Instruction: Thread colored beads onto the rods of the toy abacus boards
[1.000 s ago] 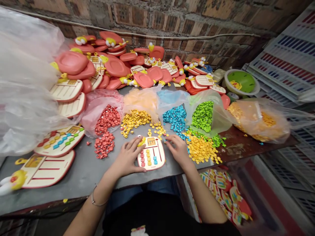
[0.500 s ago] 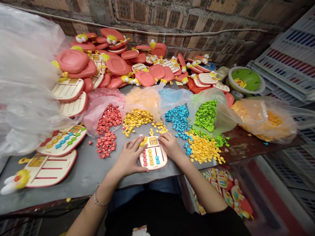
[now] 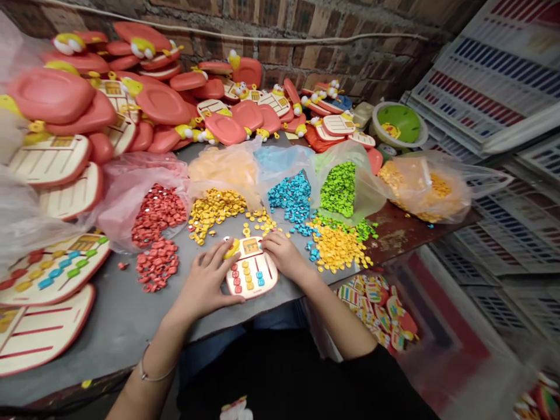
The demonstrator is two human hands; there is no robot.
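Observation:
A small cream toy calculator (image 3: 251, 274) with a red rim lies on the grey table (image 3: 109, 315) in front of me, with red, yellow and blue buttons set in it. My left hand (image 3: 205, 280) rests on its left edge, fingers spread, holding it in place. My right hand (image 3: 282, 254) sits at its upper right corner with the fingers curled together; what they pinch is hidden. Piles of loose buttons lie just beyond: red (image 3: 155, 233), yellow (image 3: 214, 210), blue (image 3: 293, 195), green (image 3: 339, 189) and more yellow (image 3: 336, 248).
Red and cream toy shells (image 3: 166, 105) are heaped against the brick wall. More cream panels (image 3: 48, 274) lie at the left. A bag of orange parts (image 3: 426, 186), a green bowl (image 3: 398, 122) and stacked crates (image 3: 494, 87) stand at the right. A bin of finished toys (image 3: 380, 309) sits below the table edge.
My right hand moved left from the blue and yellow piles onto the calculator's upper right corner. The left hand kept its place. The view shifted to the right.

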